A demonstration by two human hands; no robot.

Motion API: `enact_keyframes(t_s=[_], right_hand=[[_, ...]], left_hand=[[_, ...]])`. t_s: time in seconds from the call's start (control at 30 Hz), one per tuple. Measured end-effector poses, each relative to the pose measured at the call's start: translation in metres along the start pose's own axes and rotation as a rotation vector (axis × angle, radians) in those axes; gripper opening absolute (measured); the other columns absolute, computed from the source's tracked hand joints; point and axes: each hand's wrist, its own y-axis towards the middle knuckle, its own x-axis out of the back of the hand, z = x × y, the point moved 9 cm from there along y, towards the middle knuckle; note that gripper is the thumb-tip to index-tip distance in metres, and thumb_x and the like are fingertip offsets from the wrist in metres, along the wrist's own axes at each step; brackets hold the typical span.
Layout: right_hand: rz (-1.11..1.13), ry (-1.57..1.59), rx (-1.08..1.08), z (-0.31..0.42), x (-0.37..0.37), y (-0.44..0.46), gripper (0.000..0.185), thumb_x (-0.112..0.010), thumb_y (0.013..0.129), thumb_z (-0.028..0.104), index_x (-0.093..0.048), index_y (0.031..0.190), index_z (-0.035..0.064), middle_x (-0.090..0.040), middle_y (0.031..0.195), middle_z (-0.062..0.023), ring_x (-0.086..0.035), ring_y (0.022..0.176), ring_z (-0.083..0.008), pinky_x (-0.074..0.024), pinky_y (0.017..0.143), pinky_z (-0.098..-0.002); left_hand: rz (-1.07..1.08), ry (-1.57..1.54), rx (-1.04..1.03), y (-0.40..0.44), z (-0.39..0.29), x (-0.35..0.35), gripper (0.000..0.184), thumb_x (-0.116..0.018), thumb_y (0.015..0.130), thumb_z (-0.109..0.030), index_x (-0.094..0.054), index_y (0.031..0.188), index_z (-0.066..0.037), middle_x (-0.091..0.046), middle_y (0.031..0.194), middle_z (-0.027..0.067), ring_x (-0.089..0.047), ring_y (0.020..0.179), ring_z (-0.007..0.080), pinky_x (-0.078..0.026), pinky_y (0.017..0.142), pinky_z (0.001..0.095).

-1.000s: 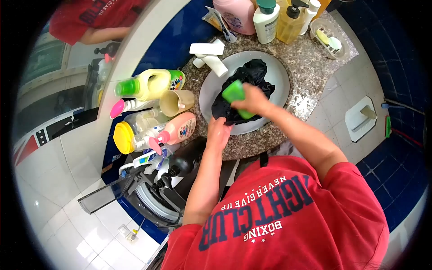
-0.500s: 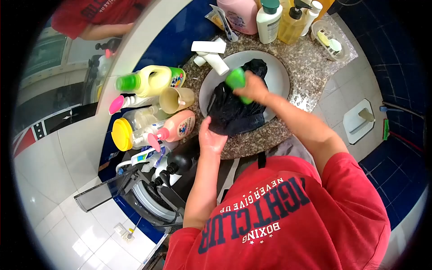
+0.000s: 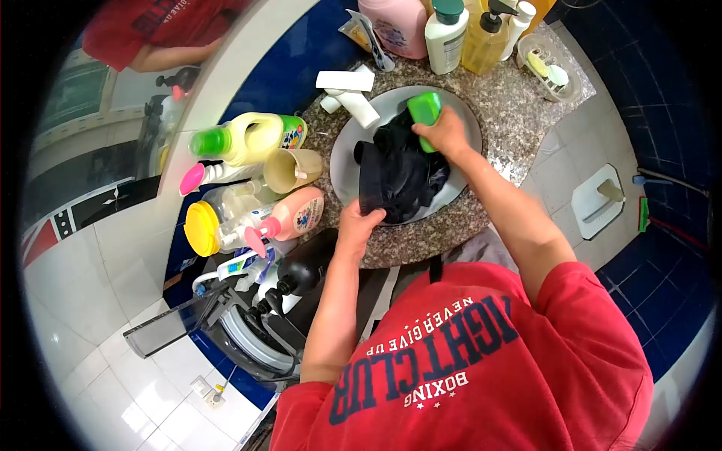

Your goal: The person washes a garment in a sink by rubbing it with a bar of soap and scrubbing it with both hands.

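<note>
A black cloth (image 3: 402,169) lies bunched in the round sink (image 3: 347,143) set in a granite counter. At the sink's near left edge, my left hand (image 3: 359,225) pinches the cloth's lower left corner between thumb and fingers. My right hand (image 3: 444,135) is closed around a green block (image 3: 426,111), which looks like a brush or sponge, at the upper right part of the cloth. Just beyond the sink's upper left rim stands a white faucet (image 3: 353,94), with no water visibly running from it.
Several bottles, among them a yellow jug (image 3: 256,140) and a pink pump bottle (image 3: 299,213), stand left of the sink with a beige cup (image 3: 293,171). More bottles (image 3: 445,37) and a soap dish (image 3: 553,71) are on the far counter. A washing machine (image 3: 256,338) is at lower left.
The green block in my right hand has moved up and to the right over the cloth. The cloth has shifted and refolded, and my left hand's grip on its edge has changed.
</note>
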Motion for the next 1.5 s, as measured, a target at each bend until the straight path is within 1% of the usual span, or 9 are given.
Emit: enact_keyframes(t_s=[0.2,0.47,0.67,0.77,1.0,1.1,1.13,1.33,1.5], right_hand=[[0.554,-0.391,0.353,0.037,-0.090,-0.070,0.062,-0.079,0.064,0.036,-0.052,0.106,0.0005,-0.065,0.102,-0.0201,-0.063,0.099,-0.0343,-0.0506,0.084,-0.0439],[0.085,-0.361,0.171,0.007,-0.014,0.021,0.055,-0.075,0.069,0.030,-0.050,0.108,0.0020,-0.065,0.100,-0.0209,-0.064,0.094,-0.0349,-0.0504,0.081,-0.0425],[0.591,-0.179,0.373,0.045,-0.094,-0.079,0.056,-0.078,0.066,0.034,-0.052,0.104,0.0033,-0.064,0.100,-0.0203,-0.062,0.096,-0.0374,-0.0503,0.082,-0.0419],[0.427,-0.340,0.329,0.014,-0.088,-0.060,0.056,-0.077,0.068,0.033,-0.048,0.106,0.0028,-0.065,0.098,-0.0216,-0.063,0.095,-0.0379,-0.0506,0.081,-0.0441],[0.042,-0.211,0.013,-0.020,-0.015,0.020,0.053,-0.077,0.068,0.031,-0.052,0.104,0.0011,-0.065,0.098,-0.0216,-0.062,0.093,-0.0383,-0.0489,0.081,-0.0440],[0.076,-0.146,0.073,0.001,-0.018,0.016,0.060,-0.078,0.066,0.033,-0.051,0.110,0.0013,-0.065,0.105,-0.0201,-0.062,0.099,-0.0359,-0.0497,0.084,-0.0428],[0.120,-0.101,0.093,0.018,-0.022,0.006,0.061,-0.078,0.064,0.036,-0.053,0.108,0.0008,-0.065,0.104,-0.0201,-0.062,0.098,-0.0362,-0.0498,0.084,-0.0420],[0.619,-0.514,0.444,0.062,-0.108,-0.053,0.051,-0.074,0.066,0.031,-0.057,0.107,0.0047,-0.067,0.100,-0.0171,-0.064,0.098,-0.0324,-0.0517,0.083,-0.0413],[0.371,-0.644,0.327,0.022,-0.055,0.015,0.053,-0.076,0.068,0.030,-0.055,0.111,0.0062,-0.066,0.106,-0.0145,-0.063,0.101,-0.0310,-0.0513,0.084,-0.0415]], left_hand=[[-0.144,-0.629,-0.116,-0.006,-0.008,-0.002,0.030,-0.064,0.085,-0.006,-0.059,0.113,0.004,-0.062,0.113,0.0079,-0.056,0.104,0.0173,-0.042,0.096,0.0337],[-0.008,-0.725,-0.098,-0.041,-0.007,-0.001,0.047,-0.057,0.079,-0.003,-0.048,0.126,0.004,-0.057,0.124,0.0144,-0.054,0.117,0.0277,-0.042,0.102,0.0443],[-0.198,-0.870,0.114,0.004,0.040,0.011,0.048,-0.043,0.072,0.014,-0.052,0.118,0.004,-0.060,0.111,0.0144,-0.060,0.104,0.0303,-0.052,0.091,0.0422],[-0.307,-0.987,0.114,0.005,0.039,0.024,0.052,-0.045,0.071,0.012,-0.050,0.122,0.005,-0.058,0.119,0.0162,-0.057,0.111,0.0316,-0.047,0.098,0.0444],[0.056,-0.962,-0.281,-0.028,-0.032,0.016,0.052,-0.056,0.078,-0.012,-0.049,0.128,0.002,-0.053,0.130,0.0150,-0.049,0.124,0.0300,-0.034,0.109,0.0464],[0.340,-1.136,0.151,-0.014,-0.001,-0.002,0.052,-0.050,0.090,-0.044,-0.055,0.120,-0.003,-0.061,0.120,0.0123,-0.059,0.110,0.0270,-0.049,0.092,0.0438],[-0.061,-0.967,0.251,-0.016,-0.016,-0.020,0.045,-0.052,0.091,-0.040,-0.055,0.119,-0.005,-0.064,0.113,0.0108,-0.064,0.098,0.0257,-0.054,0.082,0.0439],[-0.121,-0.532,0.450,0.045,0.074,-0.027,0.034,-0.056,0.086,-0.007,-0.051,0.120,-0.003,-0.063,0.103,0.0114,-0.065,0.092,0.0251,-0.057,0.072,0.0404],[-0.047,-0.276,0.190,-0.008,0.026,-0.018,0.044,-0.047,0.076,0.006,-0.052,0.119,-0.002,-0.062,0.100,0.0084,-0.063,0.092,0.0190,-0.053,0.077,0.0330]])
